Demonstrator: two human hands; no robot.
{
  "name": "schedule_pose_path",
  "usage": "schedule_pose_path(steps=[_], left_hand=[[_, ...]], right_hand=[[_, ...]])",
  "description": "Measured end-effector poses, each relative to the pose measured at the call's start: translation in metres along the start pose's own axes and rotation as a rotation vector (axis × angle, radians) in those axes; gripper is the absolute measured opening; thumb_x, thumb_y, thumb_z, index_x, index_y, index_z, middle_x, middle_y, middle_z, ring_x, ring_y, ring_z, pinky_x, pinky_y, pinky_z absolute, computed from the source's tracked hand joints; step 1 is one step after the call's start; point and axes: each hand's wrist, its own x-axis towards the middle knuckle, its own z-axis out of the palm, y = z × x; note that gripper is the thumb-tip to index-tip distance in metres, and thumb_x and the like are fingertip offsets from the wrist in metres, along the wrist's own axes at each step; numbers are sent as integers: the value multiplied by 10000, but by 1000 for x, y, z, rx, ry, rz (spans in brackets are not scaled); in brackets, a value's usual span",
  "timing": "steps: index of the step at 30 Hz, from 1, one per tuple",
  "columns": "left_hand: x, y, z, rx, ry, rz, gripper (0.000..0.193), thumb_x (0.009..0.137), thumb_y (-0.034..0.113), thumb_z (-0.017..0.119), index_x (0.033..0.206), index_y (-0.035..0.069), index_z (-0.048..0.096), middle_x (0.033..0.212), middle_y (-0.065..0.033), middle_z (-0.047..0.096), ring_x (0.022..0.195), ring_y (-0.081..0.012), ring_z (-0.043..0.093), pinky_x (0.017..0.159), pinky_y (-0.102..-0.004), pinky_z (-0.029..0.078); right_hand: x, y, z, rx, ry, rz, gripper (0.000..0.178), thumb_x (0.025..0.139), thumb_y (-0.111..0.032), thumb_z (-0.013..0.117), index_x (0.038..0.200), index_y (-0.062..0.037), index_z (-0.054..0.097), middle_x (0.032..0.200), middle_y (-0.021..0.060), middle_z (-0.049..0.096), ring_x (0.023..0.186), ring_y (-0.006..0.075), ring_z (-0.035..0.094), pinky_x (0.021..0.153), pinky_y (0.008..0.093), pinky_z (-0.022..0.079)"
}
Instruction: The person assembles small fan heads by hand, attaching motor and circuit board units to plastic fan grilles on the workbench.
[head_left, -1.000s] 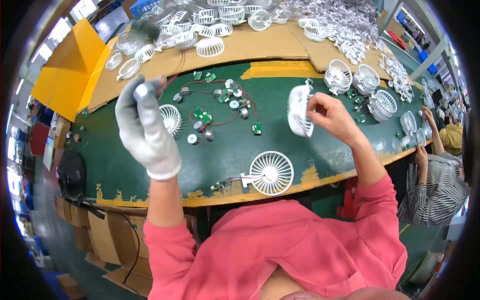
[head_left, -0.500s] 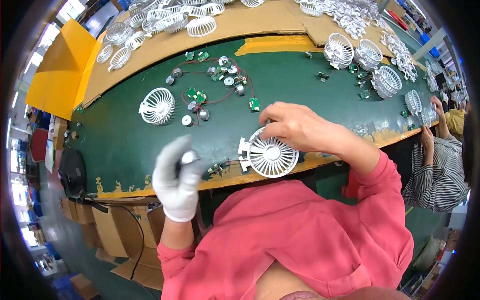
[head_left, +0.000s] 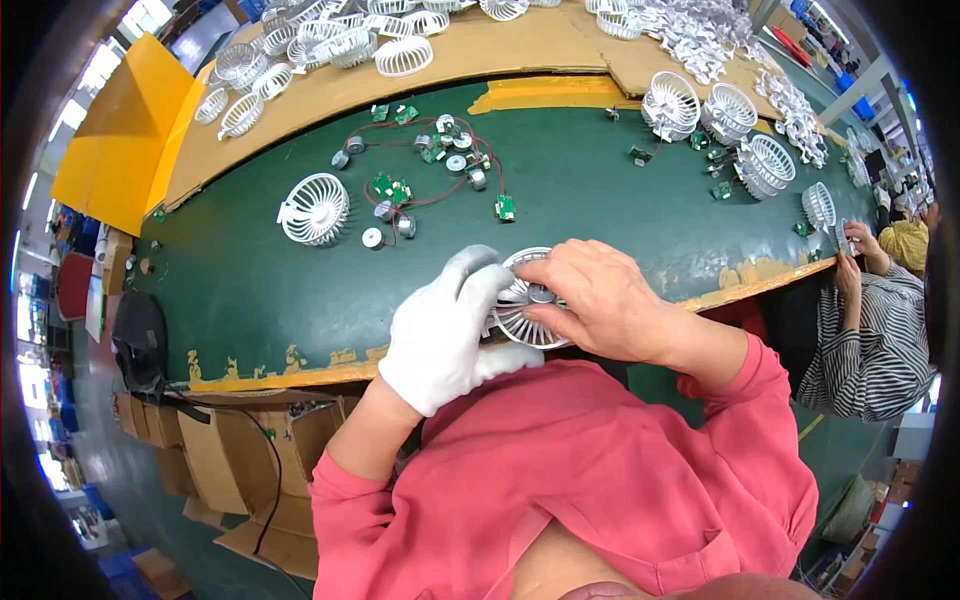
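A round white slatted fan cover lies at the table's front edge, partly hidden by both hands. My left hand, in a white glove, is closed round the cover's left side, fingers at its far rim and thumb low along the near side. At the cover's centre is a small grey motor. My bare right hand pinches this motor between thumb and fingers, pressed to the hub. Another white fan cover stands apart, farther left.
Several motors with red wires and green circuit boards lie at mid table. More fan covers stand at the right. Cardboard behind bears piles of white parts. A co-worker in a striped sleeve sits at the far right.
My left hand has moved right from beside the cover to hold it. The motor is now at the cover's centre. My right hand has come down from the rim onto it.
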Motion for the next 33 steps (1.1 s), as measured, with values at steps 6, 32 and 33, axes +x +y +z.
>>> schedule_pose_path(steps=[6,32,33], left_hand=[[-16,-20,13,128,-171,25,461,693,297,741,1069,101,559,1058,-90,541,918,-282,569,741,-388,473],[-15,-28,-9,100,209,-61,205,685,202,738,867,132,674,896,-48,609,849,-254,579,784,-361,458],[-11,-38,-14,96,287,-62,154,694,160,719,831,107,671,897,-73,621,815,-272,589,732,-360,478]], right_hand=[[-8,5,1,-240,-180,-52,284,745,-167,710,985,-74,590,821,59,559,834,225,544,792,354,403],[6,22,8,-215,-294,-169,289,657,-258,743,845,-75,620,702,32,522,743,207,537,793,370,401],[3,22,7,-223,-280,-148,287,660,-258,743,845,-77,619,706,31,521,750,207,535,809,370,399]])
